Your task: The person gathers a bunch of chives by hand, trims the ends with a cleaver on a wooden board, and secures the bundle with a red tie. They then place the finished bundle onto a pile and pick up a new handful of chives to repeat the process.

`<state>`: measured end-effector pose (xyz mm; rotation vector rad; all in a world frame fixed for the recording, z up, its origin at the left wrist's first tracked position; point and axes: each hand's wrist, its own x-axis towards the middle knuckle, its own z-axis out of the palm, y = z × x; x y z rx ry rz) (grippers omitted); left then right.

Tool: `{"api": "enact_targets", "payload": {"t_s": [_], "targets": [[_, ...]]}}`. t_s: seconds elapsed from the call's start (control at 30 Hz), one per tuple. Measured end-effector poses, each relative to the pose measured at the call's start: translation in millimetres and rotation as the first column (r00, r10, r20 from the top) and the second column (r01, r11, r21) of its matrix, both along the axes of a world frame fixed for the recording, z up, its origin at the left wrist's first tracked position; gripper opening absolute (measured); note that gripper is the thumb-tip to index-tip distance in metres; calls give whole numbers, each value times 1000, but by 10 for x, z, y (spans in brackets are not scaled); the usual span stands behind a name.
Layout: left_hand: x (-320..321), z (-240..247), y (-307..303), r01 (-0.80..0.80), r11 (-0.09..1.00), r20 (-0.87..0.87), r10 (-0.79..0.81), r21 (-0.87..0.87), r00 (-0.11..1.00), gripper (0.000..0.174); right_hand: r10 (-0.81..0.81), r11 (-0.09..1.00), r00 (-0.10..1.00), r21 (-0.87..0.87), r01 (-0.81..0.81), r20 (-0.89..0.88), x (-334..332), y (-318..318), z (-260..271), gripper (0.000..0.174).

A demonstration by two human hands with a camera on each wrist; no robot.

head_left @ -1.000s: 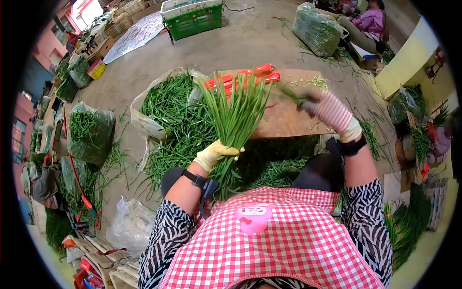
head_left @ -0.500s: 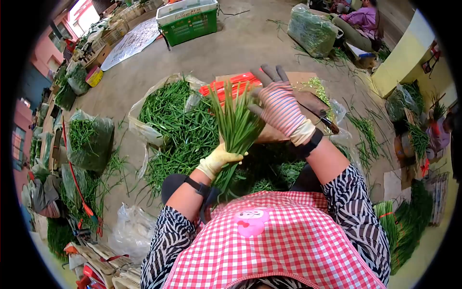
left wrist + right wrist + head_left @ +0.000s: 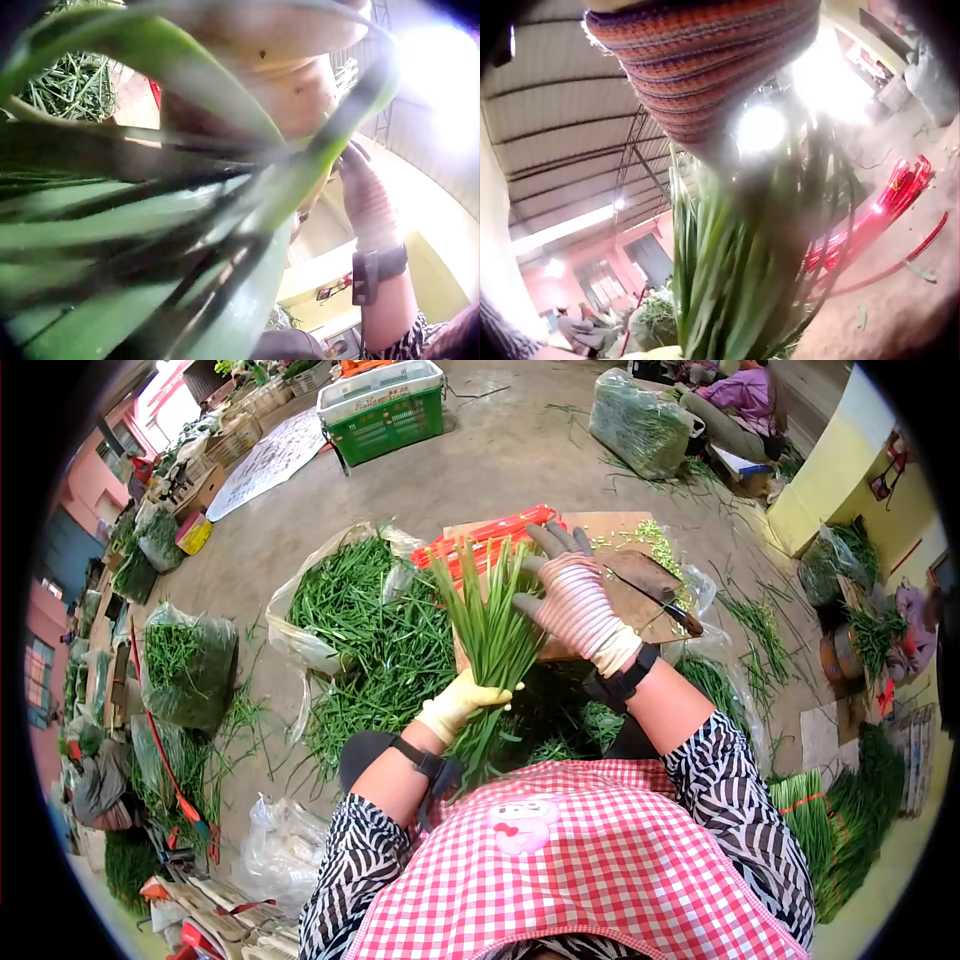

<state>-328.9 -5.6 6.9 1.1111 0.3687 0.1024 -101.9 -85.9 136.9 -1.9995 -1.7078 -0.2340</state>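
Fingers of the left hand [image 3: 462, 705], gloved in pale yellow, clamped round a bunch of long green leaves [image 3: 492, 615], thumb laid across it. Bunch is held up in front of the apron [image 3: 540, 880], pale ends pointing away from the wearer over the near side of the bench [image 3: 625, 522], leaf ends hanging below the grip. Right hand [image 3: 578, 595], gloved in stripes, is at the right side of the bunch near its upper part; its grey fingers lie extended and apart from one another, not wrapped round anything. Whether they press on the leaves or only brush them cannot be settled: the right wrist view is blurred just there. Step, as judged: gathering and evening the bunch, since the pale ends stand at unequal heights. Next move would seem to call for a firm left grip while the right hand levels those ends. On the bench: red strips [image 3: 515, 523] behind the bunch, presumably for tying, and to the right a knife [image 3: 685, 622] near pale chopped trimmings [image 3: 655, 540]; neither in hand. Left of the bunch, an open plastic bag [image 3: 312, 650] overflows with loose leaves [image 3: 375, 605]. Farther right, well apart from the hands, lies a banded bundle [image 3: 800, 800]; no band shows on the held bunch.
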Motion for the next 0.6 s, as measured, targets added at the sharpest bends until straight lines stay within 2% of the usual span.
{"api": "enact_targets", "payload": {"t_s": [0.07, 0.17, 0.2, 0.23, 0.3, 0.37, 0.43, 0.47, 0.5, 0.57, 0.6], "targets": [[-14, -42, 8, 26, 999, 7, -26, 28, 1000, 47, -9, 1000, 992, -27, 6, -124, -17, 18, -25, 39], [-47, -14, 8, 33, 999, 5, -33, 15, 999, 49, 113, 992, 944, -15, -124, -310, 97, -9, -61, 35], [-69, -1, 41, 44, 999, -4, -44, 14, 999, 49, 141, 990, 934, 47, -133, -327, 94, -17, -88, 31], [-77, 6, 64, 55, 998, -12, -55, 11, 998, 48, 170, 983, 890, 142, -120, -423, 105, -17, -116, 27], [-50, 40, 109, 24, 1000, 40, -23, -16, 999, 46, 250, 946, 770, 317, -66, -587, 146, -21, -148, 21], [-56, 91, 147, 12, 1000, -8, -12, 3, 1000, 46, 231, 892, 763, 444, 82, -604, 254, -36, -134, 19], [-102, 66, 143, 7, 1000, -13, -7, 0, 1000, 45, 215, 840, 724, 502, 205, -655, 413, -126, 181, 18], [-121, 48, 144, 5, 1000, -15, -5, -1, 1000, 44, 374, 741, 538, 592, 317, -756, 602, -136, 273, 18], [-141, 20, 157, 13, 1000, -16, -13, -17, 1000, 44, 538, 634, 330, 630, 449, -776, 820, -187, 362, 18], [-195, -50, 188, 26, 998, -21, -27, -49, 999, 43, 556, 650, 455, 705, 284, -696, 1183, -542, 672, 30], [-209, -31, 184, 6, 999, -24, -7, -50, 1000, 42, 572, 666, 407, 693, 275, -712, 1334, -708, 720, 31]]}}
